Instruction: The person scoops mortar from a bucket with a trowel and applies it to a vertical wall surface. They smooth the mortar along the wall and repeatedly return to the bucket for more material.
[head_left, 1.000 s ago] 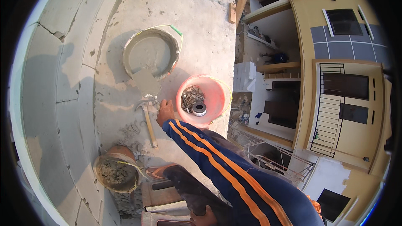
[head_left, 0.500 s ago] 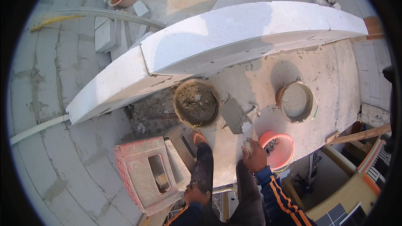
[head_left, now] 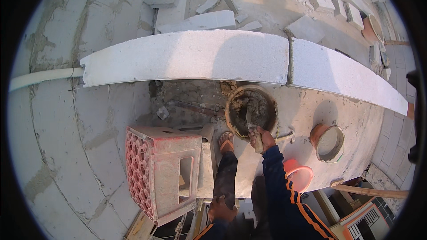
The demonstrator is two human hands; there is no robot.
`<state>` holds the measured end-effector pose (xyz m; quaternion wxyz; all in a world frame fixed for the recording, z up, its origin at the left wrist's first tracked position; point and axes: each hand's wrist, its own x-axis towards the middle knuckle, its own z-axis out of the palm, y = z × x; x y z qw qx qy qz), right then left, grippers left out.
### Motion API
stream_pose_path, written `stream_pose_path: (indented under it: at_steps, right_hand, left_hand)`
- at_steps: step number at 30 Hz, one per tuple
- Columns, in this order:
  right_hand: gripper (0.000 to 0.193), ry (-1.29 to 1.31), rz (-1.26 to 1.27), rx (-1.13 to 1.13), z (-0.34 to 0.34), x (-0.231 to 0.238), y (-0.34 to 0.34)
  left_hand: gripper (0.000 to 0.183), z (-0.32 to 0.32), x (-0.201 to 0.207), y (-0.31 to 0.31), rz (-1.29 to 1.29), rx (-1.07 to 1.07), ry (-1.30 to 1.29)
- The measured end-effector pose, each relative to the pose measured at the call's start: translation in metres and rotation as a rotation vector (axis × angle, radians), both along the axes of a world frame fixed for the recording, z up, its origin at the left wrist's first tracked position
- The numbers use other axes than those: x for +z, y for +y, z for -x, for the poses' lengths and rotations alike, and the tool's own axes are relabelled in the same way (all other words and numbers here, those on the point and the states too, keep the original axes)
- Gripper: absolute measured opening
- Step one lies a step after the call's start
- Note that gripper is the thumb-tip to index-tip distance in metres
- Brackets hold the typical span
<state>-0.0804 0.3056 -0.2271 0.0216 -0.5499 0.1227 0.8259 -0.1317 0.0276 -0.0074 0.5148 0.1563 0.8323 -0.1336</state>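
Observation:
My right hand [head_left: 263, 139] is closed around the handle of a trowel [head_left: 258, 146]. The trowel reaches into a mortar-crusted bucket [head_left: 229, 118], where its blade meets the wet grey mortar [head_left: 259, 106] and is partly hidden. My left hand [head_left: 221, 209] rests on my left leg, fingers lying over the dark trouser, holding nothing. Just beyond the bucket runs a wall course of white lightweight blocks [head_left: 187, 55], with a mortar joint between two of them.
A dirty red plastic stool [head_left: 171, 142] stands at the left. On the right are a bucket of greyish liquid [head_left: 316, 138], a pink bucket [head_left: 291, 165] and a hammer-like tool [head_left: 284, 137]. Loose white blocks [head_left: 322, 4] lie beyond the wall. The platform edge drops off near my legs.
My right hand has gone forward and left with the trowel, from beside the pink bucket to the mortar bucket. The view has turned. My left hand stays on my leg.

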Motion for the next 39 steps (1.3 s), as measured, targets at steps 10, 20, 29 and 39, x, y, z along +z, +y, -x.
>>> stream_pose_path:
  at_steps: [10,20,29,39]
  right_hand:
    - [0.023,0.007,-1.279,2.461,0.019,-0.016,0.025]
    - [0.025,-0.112,-1.284,2.537,-0.011,-0.003,0.051]
    - [0.043,-0.415,-1.120,1.905,0.007,-0.021,0.058]
    - [0.025,-0.045,-1.286,1.160,-0.070,-0.017,0.054]
  left_hand:
    - [0.067,-0.002,0.002,0.017,-0.048,0.086,0.068]
    - [0.066,-0.032,0.001,0.024,-0.028,0.316,0.157]
    - [0.070,-0.042,0.011,0.024,0.017,0.404,0.120]
    - [0.068,-0.052,0.012,0.012,-0.009,0.444,0.092]
